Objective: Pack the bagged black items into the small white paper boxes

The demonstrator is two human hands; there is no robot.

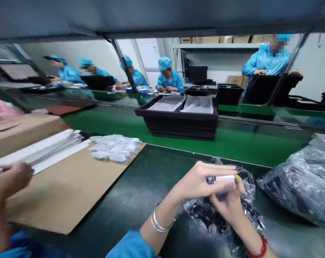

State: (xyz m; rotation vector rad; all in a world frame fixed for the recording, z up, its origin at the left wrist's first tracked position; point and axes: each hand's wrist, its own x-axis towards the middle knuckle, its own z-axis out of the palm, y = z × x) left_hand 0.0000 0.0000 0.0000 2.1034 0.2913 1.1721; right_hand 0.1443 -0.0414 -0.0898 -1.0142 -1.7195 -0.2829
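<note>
My left hand (201, 181), a silver bangle on its wrist, and my right hand (231, 204), a red bracelet on its wrist, come together over the bench. Between their fingers is a small white box (224, 178), mostly covered by the fingers. My left fingers stretch over its top while my right thumb and fingers close on it from the other side. Under and behind the hands lie several clear plastic bags (202, 213) with black cable-like items inside.
Another person's hand (17, 179) rests over white paper strips (57, 147) at left. White packets (115, 147) lie on a cardboard sheet (71, 193). A large plastic bag (302, 182) stands right. Black stacked trays (181, 123) sit on the green conveyor (119, 122). Co-workers sit beyond.
</note>
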